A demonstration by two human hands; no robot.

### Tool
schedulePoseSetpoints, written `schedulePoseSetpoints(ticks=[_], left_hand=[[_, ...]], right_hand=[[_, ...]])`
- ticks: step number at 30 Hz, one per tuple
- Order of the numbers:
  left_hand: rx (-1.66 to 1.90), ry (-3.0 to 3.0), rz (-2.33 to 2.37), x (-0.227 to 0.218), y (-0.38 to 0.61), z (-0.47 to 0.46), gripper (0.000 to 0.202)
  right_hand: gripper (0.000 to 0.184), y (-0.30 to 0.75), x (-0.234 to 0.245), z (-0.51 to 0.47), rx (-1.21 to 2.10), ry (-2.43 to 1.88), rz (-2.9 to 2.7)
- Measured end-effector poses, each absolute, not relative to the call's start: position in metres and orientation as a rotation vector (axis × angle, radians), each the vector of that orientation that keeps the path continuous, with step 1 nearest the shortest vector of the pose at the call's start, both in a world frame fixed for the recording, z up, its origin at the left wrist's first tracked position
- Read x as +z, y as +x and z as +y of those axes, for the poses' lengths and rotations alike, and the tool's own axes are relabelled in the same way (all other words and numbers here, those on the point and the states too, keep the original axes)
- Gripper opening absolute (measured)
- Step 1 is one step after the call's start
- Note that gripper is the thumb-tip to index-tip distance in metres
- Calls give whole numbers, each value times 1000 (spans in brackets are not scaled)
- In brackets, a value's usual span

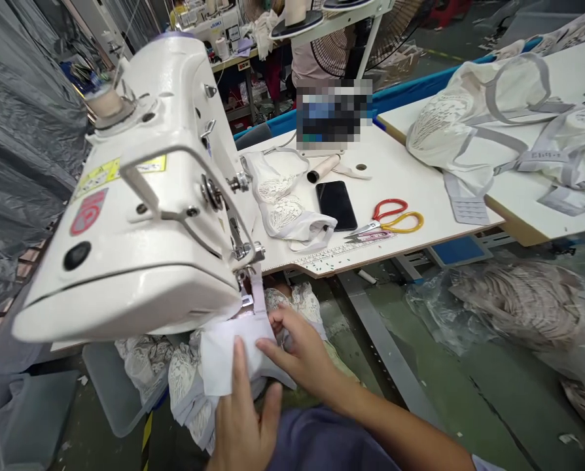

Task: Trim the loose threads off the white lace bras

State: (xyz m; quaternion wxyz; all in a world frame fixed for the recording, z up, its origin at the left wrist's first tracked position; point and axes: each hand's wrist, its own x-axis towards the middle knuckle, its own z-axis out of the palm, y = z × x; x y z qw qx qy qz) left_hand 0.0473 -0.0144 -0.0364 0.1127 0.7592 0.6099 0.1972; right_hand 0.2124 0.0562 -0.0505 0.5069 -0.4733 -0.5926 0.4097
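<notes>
A pale lilac-white bra piece (pixel 218 360) lies under the front of a white sewing machine (pixel 169 229), with a narrow strip running up to the presser foot (pixel 246 278). My left hand (pixel 243 418) rests on this fabric with its index finger stretched out and thumb apart. At the fabric's right edge, my right hand (pixel 300 350) grips it between thumb and fingers; part of that grip is hidden. Lace bras (pixel 189 386) hang in a heap below the machine.
On the white table lie a lace bra (pixel 283 203), a black phone (pixel 337 206), scissors (pixel 390 219) with red and yellow handles, and a thread cone (pixel 324 169). More bras (pixel 469 124) cover the right table. A grey bin (pixel 120 392) stands lower left; bagged fabric (pixel 523 307) lies right.
</notes>
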Motion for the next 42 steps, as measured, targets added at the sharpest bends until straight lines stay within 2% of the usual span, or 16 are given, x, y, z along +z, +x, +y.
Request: schedulePoseSetpoints(ticks=[6,8,10,13,16,18,20,21,23,25,26,31,37,42], left_hand=[[527,1942,1622,-34,71,-55,84],[546,1785,1418,-24,68,-54,74],[583,1738,1268,-11,60,-46,54],[731,1932,1263,9,47,-24,33],[780,2234,1190,28,45,2,47],[625,2395,1034,38,49,19,59],[467,2486,911,43,55,32,63],[429,2508,879,44,57,36,59],[451,2525,858,41,58,40,36],[580,2591,827,34,55,39,13],[673,2659,796,30,53,37,9],[1050,2932,630,15,47,23,15],[1122,2925,665,17,47,18,16],[1090,2918,667,17,45,18,17]], right_hand=[[22,235,-48,36,1134,-1071,-1293],[26,246,-43,34,1125,-1063,-1298],[27,256,-38,33,1114,-1060,-1335],[23,267,-31,31,1142,-1003,-1442],[21,273,-25,29,1163,-916,-1579],[19,274,-21,28,1149,-853,-1684],[15,275,-18,28,1069,-805,-1796],[14,276,-18,27,1002,-792,-1855],[12,277,-18,26,807,-794,-1967],[12,279,-20,25,588,-798,-2064],[12,279,-21,24,487,-793,-2099],[14,281,-25,19,279,-693,-2153],[15,277,-26,17,242,-632,-2123],[15,276,-31,15,344,-685,-2144]])
